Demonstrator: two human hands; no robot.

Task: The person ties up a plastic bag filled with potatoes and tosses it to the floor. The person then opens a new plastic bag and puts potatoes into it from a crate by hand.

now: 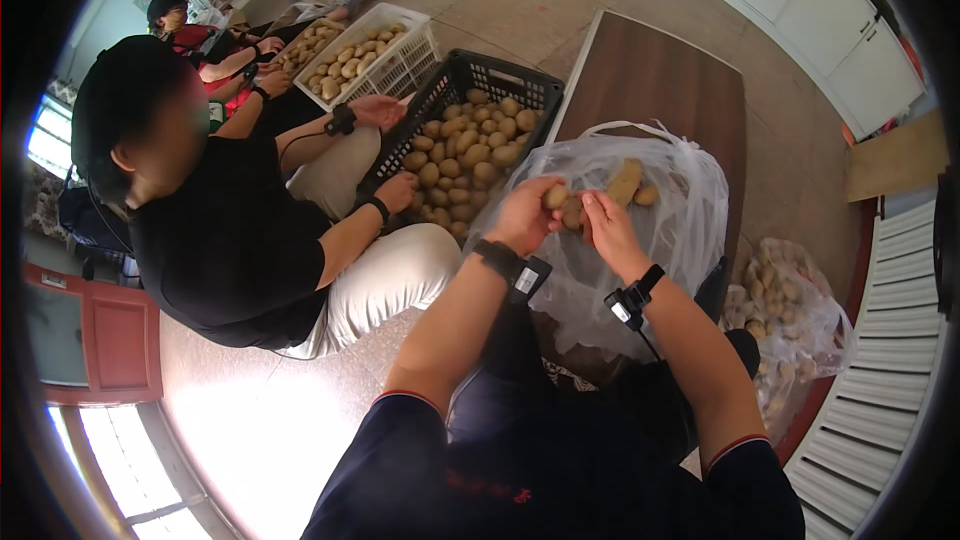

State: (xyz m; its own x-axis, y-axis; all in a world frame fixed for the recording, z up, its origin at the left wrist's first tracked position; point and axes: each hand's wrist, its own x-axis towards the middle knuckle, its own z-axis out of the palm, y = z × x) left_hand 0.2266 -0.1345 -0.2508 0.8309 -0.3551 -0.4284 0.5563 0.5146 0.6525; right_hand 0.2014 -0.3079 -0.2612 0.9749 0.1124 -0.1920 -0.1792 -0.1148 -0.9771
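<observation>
Potato [554, 197] sits in my left hand [523, 218], a little off the centre of my view toward two o'clock, its pale brown end showing past the thumb. That grip is closed around it. Just beside it, toward four o'clock, a darker potato [573, 212] shows between the two hands, with the fingertips of my right hand [610, 230] close up to it; whether the right grip takes any of its weight I cannot tell. Each wrist wears a dark band with a small device.

Taking the held potato as the middle of the dial, I see a clear plastic bag [590, 285] spread below and around the hands, with more potatoes [625, 182] at three o'clock. From under it, a brown bench [660, 70] runs off toward one o'clock.

At ten o'clock I have a black crate [548, 92] heaped with potatoes, and beyond it a white crate [408, 62], also loaded. A co-worker [215, 240] in a black top sits at nine o'clock, one hand by the black crate. A full bag [795, 330] rests at four o'clock, near a white slatted panel [875, 370]; white cabinets [800, 10] stand toward two.
</observation>
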